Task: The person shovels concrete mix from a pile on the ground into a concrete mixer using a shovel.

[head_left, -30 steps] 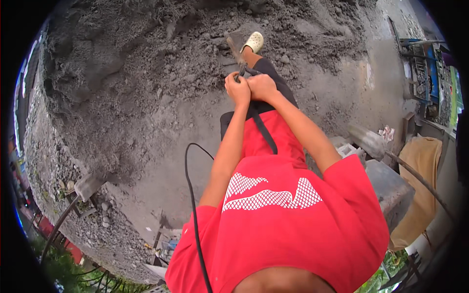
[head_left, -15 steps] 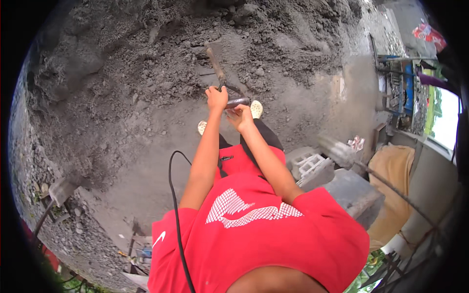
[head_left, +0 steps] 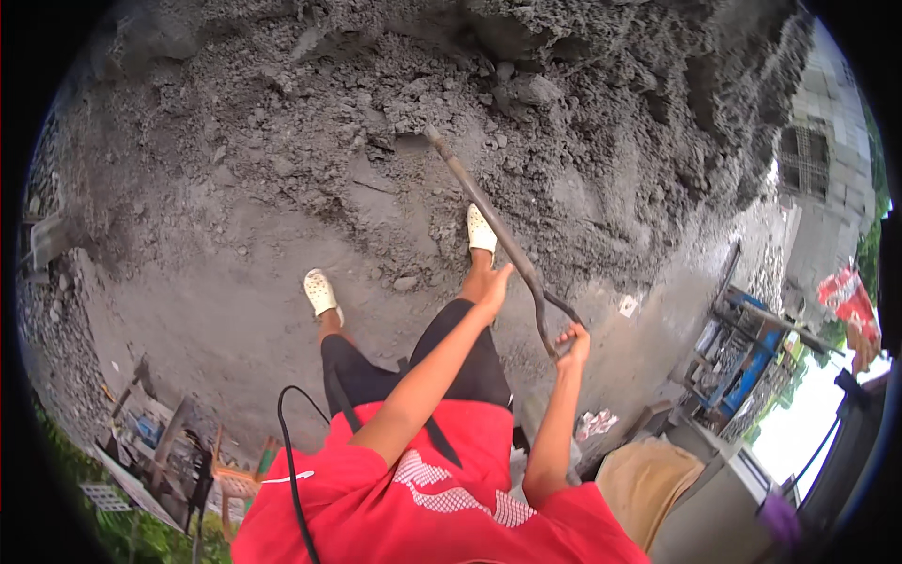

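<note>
A bank of loose grey sand (head_left: 282,113) walled off the far side, its crumbly lower edge just ahead of the person's pale clogs (head_left: 320,293). Open room lay on the flat, dusty ground (head_left: 225,301), chiefly to the left, until the boards and orange piece (head_left: 237,481) at the lower left. The right was tighter, with a blue frame (head_left: 756,362) standing near the picture's rim and a tan cover (head_left: 648,489) close by the right elbow; what that cover held or hid could not be made out. The shovel (head_left: 479,197) slanted across in front of the right leg, its far end down at the foot of the sand, the blade mostly hidden there, and its forked handle nearest the body. The right hand (head_left: 573,346) was curled around the end of that handle, forearm raised almost straight ahead. The left hand (head_left: 493,289) was beside the shaft, thumb side upward, the arm angled across the thighs; whether its fingers gripped the wood could not be told.
</note>
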